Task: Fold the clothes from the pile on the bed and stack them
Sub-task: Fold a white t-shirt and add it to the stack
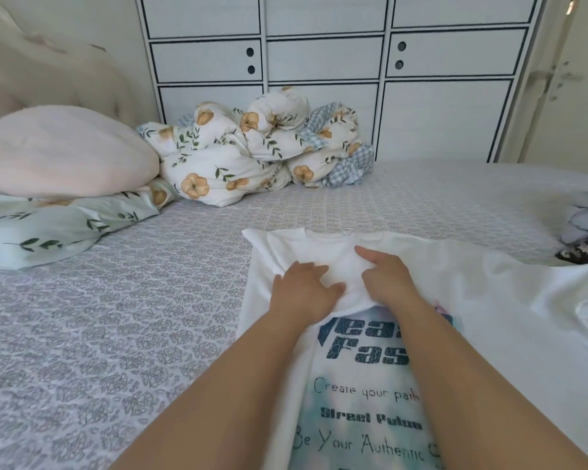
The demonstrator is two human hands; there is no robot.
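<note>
One garment in work, no finished stack in view. White T-shirt [510, 300] lies print-up on the bed [116, 317], collar on the far side of both hands. Its left side is already turned in, giving a straight edge just left of the left hand; the right side spreads out unfolded well to the right of the right hand, bunching at the frame edge. Judgement: early in this fold, with the right side and the lengthwise fold left to do.

Left hand [304, 291]: grip spread, fingers relaxed and pressing a raised fold of white cloth on the chest. Right hand [386, 278]: fingers curled into the same fold, one finger pointing away; it appears to pinch the cloth. The fold sits between and under both hands, just above the print.

Remaining pile [584, 225], pale and dark pieces, far right of the right hand, partly cut off.

Materials: shirt is soft, thin knit with dark lettering on a blue-green wash. Bedcover is quilted with a grey floral repeat. Beyond the hands are a rumpled floral duvet [252, 154] and a smooth rounded pink pillow [65, 150].
</note>
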